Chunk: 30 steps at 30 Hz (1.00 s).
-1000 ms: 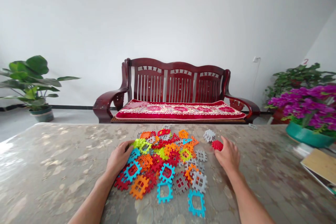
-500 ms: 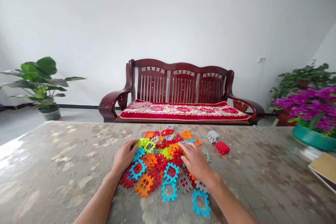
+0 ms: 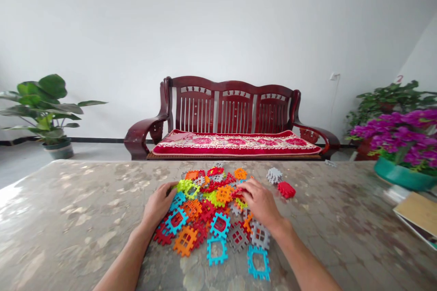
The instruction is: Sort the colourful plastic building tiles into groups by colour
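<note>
Two bare hands, well apart, either side of a loose heap of toothed plastic pieces (image 3: 207, 210) on the patterned table (image 3: 78, 218). Left hand (image 3: 159, 202) curves along the heap's left flank, fingertips against the lime pieces (image 3: 184, 186); can't tell whether it grips or merely rests. Right hand (image 3: 262, 204) reaches over the right side, fingers bent by a red piece (image 3: 236, 193); whether they pinch it is hidden from me.

Hazards, my reading: pieces overlap at all angles, so lifting one could snag a neighbour's teeth and drag several along. The grey window piece (image 3: 260, 236) lies near the right wrist; a low sweep might shove it. Beyond that hand, a red stack (image 3: 286, 190) sits near a grey stack (image 3: 274, 175); a careless knuckle would likely topple either. Tabletop looks glossy, so knocked pieces may slide.
</note>
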Each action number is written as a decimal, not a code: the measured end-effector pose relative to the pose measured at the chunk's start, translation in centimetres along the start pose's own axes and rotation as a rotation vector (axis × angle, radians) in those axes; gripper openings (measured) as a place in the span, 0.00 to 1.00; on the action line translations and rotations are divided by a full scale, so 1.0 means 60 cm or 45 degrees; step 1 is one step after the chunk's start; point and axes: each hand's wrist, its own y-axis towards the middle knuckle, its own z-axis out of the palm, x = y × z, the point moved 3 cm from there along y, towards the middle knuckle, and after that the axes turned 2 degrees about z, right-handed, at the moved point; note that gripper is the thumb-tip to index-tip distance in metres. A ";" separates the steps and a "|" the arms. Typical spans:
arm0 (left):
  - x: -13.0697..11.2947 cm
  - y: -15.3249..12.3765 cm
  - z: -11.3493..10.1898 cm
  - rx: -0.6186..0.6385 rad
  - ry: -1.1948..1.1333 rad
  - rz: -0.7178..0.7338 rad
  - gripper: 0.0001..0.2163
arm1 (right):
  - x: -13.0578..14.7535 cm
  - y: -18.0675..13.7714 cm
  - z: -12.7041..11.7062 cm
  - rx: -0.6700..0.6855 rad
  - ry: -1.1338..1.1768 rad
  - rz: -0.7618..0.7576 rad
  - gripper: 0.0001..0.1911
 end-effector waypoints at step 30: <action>0.013 0.005 0.006 -0.013 0.022 0.022 0.20 | -0.298 -0.088 -0.060 -0.721 -0.208 0.478 0.20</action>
